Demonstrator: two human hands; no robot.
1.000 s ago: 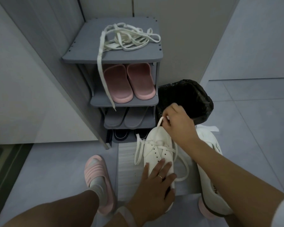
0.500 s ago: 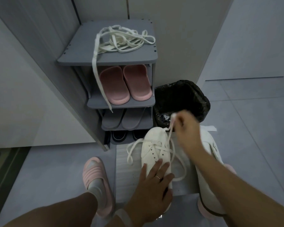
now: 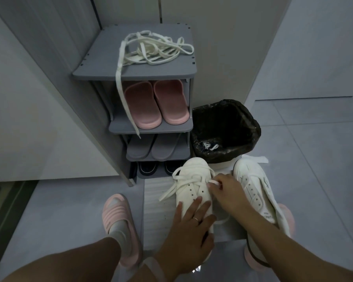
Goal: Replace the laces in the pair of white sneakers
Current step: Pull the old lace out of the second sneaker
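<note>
Limp lace (image 3: pixel 189 185), light sneaker (image 3: pixel 194 188) — take the lace by its stiff tip.
Right hand (image 3: pixel 225 190) pinches the lace end; left hand (image 3: pixel 189 226) lies flat, pressing the sneaker.

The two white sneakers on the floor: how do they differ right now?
The left sneaker has a lace crossing its eyelets; the right sneaker shows bare eyelets with no lace through them. The left hand presses flat on the left sneaker while the right hand pinches its lace; neither hand holds the right sneaker. Both are white, side by side, toes toward the bin.
</note>
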